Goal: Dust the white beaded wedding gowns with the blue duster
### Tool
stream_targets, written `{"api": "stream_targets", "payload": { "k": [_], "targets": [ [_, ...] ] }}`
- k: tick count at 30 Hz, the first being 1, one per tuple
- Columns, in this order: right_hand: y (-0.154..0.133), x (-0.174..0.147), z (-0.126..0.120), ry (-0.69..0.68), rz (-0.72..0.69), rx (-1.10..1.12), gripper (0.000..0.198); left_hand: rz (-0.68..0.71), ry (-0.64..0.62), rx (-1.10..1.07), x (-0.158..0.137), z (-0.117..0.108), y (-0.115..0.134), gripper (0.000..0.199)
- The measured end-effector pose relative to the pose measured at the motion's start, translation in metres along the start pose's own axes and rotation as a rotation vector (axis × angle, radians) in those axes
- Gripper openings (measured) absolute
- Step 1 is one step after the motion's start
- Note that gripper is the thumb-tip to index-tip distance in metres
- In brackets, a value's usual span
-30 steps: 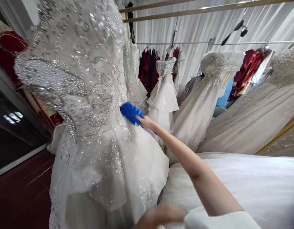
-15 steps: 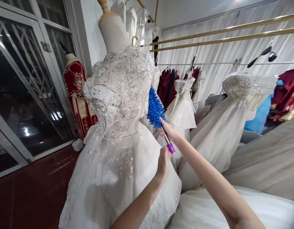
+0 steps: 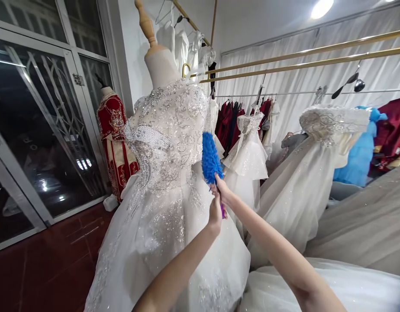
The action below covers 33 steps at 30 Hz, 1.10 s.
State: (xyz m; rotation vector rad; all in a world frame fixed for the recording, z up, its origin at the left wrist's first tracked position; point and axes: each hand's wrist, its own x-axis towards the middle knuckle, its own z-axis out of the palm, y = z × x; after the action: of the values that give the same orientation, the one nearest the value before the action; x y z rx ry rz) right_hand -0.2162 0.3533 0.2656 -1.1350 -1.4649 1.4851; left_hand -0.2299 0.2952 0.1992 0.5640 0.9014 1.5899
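Since the earlier frame the left hand has risen from beside the skirt to meet the right hand at the duster's handle, and the blue head stands more upright. At the far left, a red embroidered gown on a dress form stands before the barred glass doors, on the dark red tiled floor. Next comes the white beaded bridal gown on a mannequin. Against its right side at the waist rests the fluffy blue duster, head up. The left hand's grip curls loosely at the purple handle's lower end; whether it clasps it, I cannot tell. The right hand has its grip closed around the handle just under the head. Further right, white gowns hang from a rail.
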Motion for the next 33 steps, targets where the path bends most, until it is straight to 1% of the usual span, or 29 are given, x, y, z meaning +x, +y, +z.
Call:
{"api": "stream_targets", "payload": {
  "k": [2, 3, 5, 7, 9, 12, 14, 15, 17, 19, 20, 22, 23, 24, 25, 26, 27, 28, 29, 31, 33],
  "targets": [
    [-0.020, 0.001, 0.011, -0.076, -0.056, 0.052, 0.045, 0.072, -0.008, 0.035, -0.002, -0.005, 0.021, 0.052],
    [-0.025, 0.001, 0.017, -0.104, -0.073, 0.062, 0.045, 0.090, -0.018, 0.046, -0.003, -0.008, 0.028, 0.052],
    [-0.023, -0.001, 0.025, -0.135, -0.071, 0.050, 0.041, 0.081, -0.031, 0.031, -0.007, -0.017, 0.028, 0.052],
    [-0.003, -0.005, 0.029, -0.135, -0.022, 0.007, 0.033, -0.007, -0.002, -0.037, -0.012, -0.028, 0.012, 0.054],
    [0.026, -0.007, 0.028, -0.109, 0.059, -0.040, 0.025, -0.111, 0.038, -0.098, -0.017, -0.040, -0.013, 0.058],
    [0.067, -0.009, 0.020, -0.021, 0.161, -0.066, 0.023, -0.221, 0.063, -0.067, -0.021, -0.053, -0.044, 0.065],
    [0.077, -0.011, 0.015, 0.049, 0.188, -0.058, 0.029, -0.252, 0.053, -0.017, -0.022, -0.054, -0.049, 0.068],
    [0.075, -0.012, 0.013, 0.081, 0.189, -0.051, 0.034, -0.252, 0.039, 0.007, -0.023, -0.052, -0.046, 0.069],
    [0.056, -0.016, 0.014, 0.128, 0.162, -0.023, 0.043, -0.183, -0.028, 0.080, -0.024, -0.045, -0.027, 0.066],
    [0.019, -0.023, 0.020, 0.139, 0.090, 0.017, 0.048, -0.027, -0.085, 0.192, -0.025, -0.036, 0.005, 0.063],
    [-0.003, -0.028, 0.025, 0.119, 0.034, 0.042, 0.050, 0.061, -0.092, 0.246, -0.026, -0.032, 0.024, 0.062],
    [-0.046, -0.039, 0.038, 0.022, -0.123, 0.113, 0.049, 0.202, -0.095, 0.308, -0.028, -0.025, 0.062, 0.061],
    [-0.064, -0.045, 0.044, -0.039, -0.201, 0.148, 0.048, 0.240, -0.101, 0.313, -0.030, -0.023, 0.079, 0.061],
    [-0.077, -0.049, 0.050, -0.095, -0.262, 0.174, 0.047, 0.254, -0.113, 0.314, -0.032, -0.023, 0.091, 0.061],
    [-0.084, -0.052, 0.054, -0.136, -0.292, 0.189, 0.046, 0.248, -0.127, 0.317, -0.034, -0.024, 0.099, 0.061],
    [-0.084, -0.054, 0.058, -0.153, -0.285, 0.187, 0.046, 0.235, -0.133, 0.319, -0.036, -0.027, 0.101, 0.062],
    [-0.078, -0.053, 0.060, -0.149, -0.239, 0.168, 0.045, 0.210, -0.130, 0.312, -0.037, -0.032, 0.096, 0.063],
    [-0.065, -0.052, 0.061, -0.140, -0.175, 0.146, 0.043, 0.170, -0.115, 0.291, -0.039, -0.039, 0.085, 0.064],
    [-0.047, -0.049, 0.061, -0.128, -0.105, 0.127, 0.040, 0.112, -0.093, 0.262, -0.040, -0.048, 0.069, 0.065],
    [-0.001, -0.046, 0.059, -0.113, 0.043, 0.098, 0.036, -0.005, -0.027, 0.196, -0.043, -0.070, 0.029, 0.069],
    [0.042, -0.047, 0.057, -0.105, 0.174, 0.083, 0.038, -0.098, 0.045, 0.184, -0.047, -0.094, -0.009, 0.074]
  ]
}}
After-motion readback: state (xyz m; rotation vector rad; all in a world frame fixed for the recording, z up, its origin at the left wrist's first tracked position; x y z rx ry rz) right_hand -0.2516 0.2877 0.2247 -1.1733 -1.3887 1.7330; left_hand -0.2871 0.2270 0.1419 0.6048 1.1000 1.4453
